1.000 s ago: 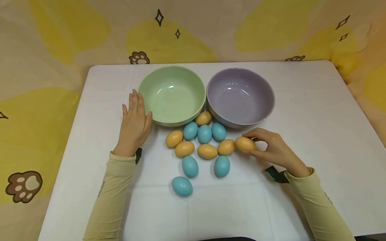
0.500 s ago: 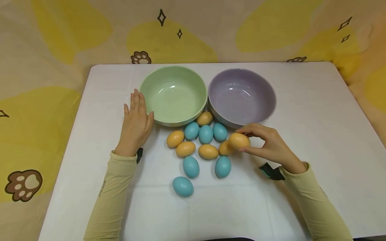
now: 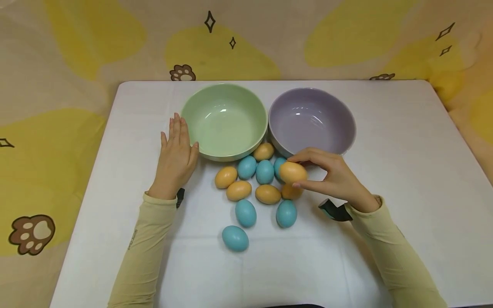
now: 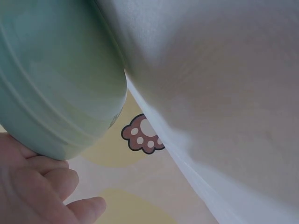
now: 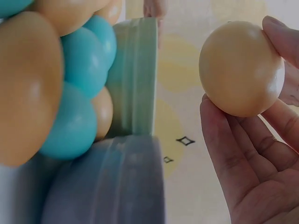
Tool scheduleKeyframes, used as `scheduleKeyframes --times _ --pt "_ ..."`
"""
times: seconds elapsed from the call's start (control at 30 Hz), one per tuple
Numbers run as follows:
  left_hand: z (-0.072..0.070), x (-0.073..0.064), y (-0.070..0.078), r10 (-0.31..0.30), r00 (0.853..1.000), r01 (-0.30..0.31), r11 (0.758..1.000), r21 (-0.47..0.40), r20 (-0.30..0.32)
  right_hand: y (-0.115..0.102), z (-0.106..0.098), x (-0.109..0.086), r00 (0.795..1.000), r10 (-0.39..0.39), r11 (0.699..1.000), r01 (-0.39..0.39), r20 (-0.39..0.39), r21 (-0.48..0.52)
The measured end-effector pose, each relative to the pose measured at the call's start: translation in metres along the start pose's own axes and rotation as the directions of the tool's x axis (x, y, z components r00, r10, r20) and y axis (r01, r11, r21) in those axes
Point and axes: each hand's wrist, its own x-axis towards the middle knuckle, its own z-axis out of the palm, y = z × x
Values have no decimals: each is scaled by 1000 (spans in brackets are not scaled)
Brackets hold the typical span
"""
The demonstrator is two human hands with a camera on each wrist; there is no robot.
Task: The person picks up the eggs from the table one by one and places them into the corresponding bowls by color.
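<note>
A yellow egg (image 3: 293, 173) was pinched at the tips of the right hand (image 3: 332, 173), with the thumb placed on the side toward the near edge of the white worktop (image 3: 408, 171) and the forefinger on the side toward the far edge. The egg was held on its side, off the worktop and left of the knuckles; in the right wrist view it was seen apart from the palm and from the pile. From above, a half-hidden blue egg (image 3: 278, 164) and a second yellow egg (image 3: 291, 193) were partly covered by it

The left hand (image 3: 175, 158) was laid against the green bowl (image 3: 223, 128), on the wall facing the worktop's left edge. Its middle fingers were straight and pressed together, while the thumb and little finger were spread a little

The green bowl and a purple bowl (image 3: 313, 126) were set side by side near the far edge; whether their rims touched could not be told. A third yellow egg (image 3: 263, 152) was placed where the bowls met, with two blue eggs (image 3: 265, 172) just in front. Three more yellow eggs (image 3: 239, 191) were grouped nearer the middle of the worktop. Three further blue eggs (image 3: 245, 213) were scattered toward the near edge. Beyond the far edge, a patterned cloth (image 3: 239, 51) was hung
</note>
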Motion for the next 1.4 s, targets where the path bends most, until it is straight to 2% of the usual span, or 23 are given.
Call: scheduleKeyframes --times 0.27,0.6,0.83,0.97,1.17,1.4 --pt "0 0 0 2 1000 -2 1000 0 -3 0 6 22 1000 -15 1000 15 23 4" --pt "1 -1 -1 -4 1000 4 1000 -2 7 11 22 64 992 119 992 -118 35 -35" --pt "0 -1 -1 -3 1000 3 1000 3 7 19 41 92 989 126 983 -115 71 -146" --pt "-1 -1 -2 -8 1000 8 1000 8 8 24 51 105 983 141 979 -121 114 -161" --pt "-1 -1 -1 -7 1000 7 1000 2 8 32 62 121 961 191 974 -161 202 -157" --pt "-1 0 -1 -7 1000 7 1000 5 11 39 70 136 912 254 959 -194 321 -209"
